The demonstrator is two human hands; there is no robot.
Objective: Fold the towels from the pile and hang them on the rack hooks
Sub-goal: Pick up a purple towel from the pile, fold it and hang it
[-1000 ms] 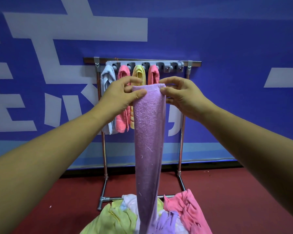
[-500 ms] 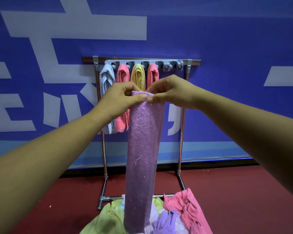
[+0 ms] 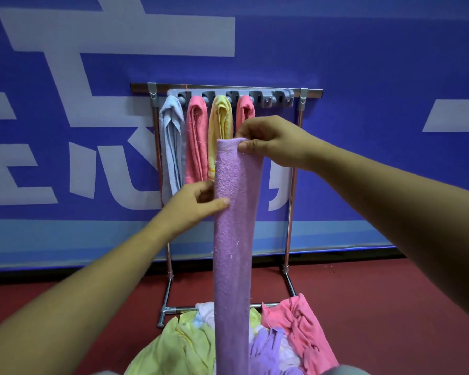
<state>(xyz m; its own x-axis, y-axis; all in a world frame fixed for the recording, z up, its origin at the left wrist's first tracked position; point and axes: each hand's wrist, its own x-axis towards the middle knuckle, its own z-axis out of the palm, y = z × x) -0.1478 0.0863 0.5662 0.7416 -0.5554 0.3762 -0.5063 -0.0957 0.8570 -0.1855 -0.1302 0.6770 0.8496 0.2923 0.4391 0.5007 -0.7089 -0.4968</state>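
A long purple towel [image 3: 234, 239], folded into a narrow strip, hangs straight down in front of me. My right hand [image 3: 274, 142] pinches its top edge. Lower down, my left hand [image 3: 194, 204] grips the strip's left side, thumb on the front. Behind stands the metal rack [image 3: 293, 190] with a grey hook bar [image 3: 268, 97]. Several folded towels hang from the left hooks: a pale blue towel [image 3: 171, 139], a pink towel [image 3: 197, 139], a yellow towel [image 3: 221, 117] and another pink towel [image 3: 245, 108]. The two hooks at the right end are bare. The towel pile [image 3: 190, 345] lies below.
The pile holds yellow-green, pink [image 3: 301, 328], lilac and white cloths at the bottom of the view. A blue wall banner [image 3: 363, 63] with white shapes stands behind the rack. The floor [image 3: 377, 293] is dark red.
My left hand has let go of the towel's top edge and slid down the strip's left side. My right hand now holds the top alone.
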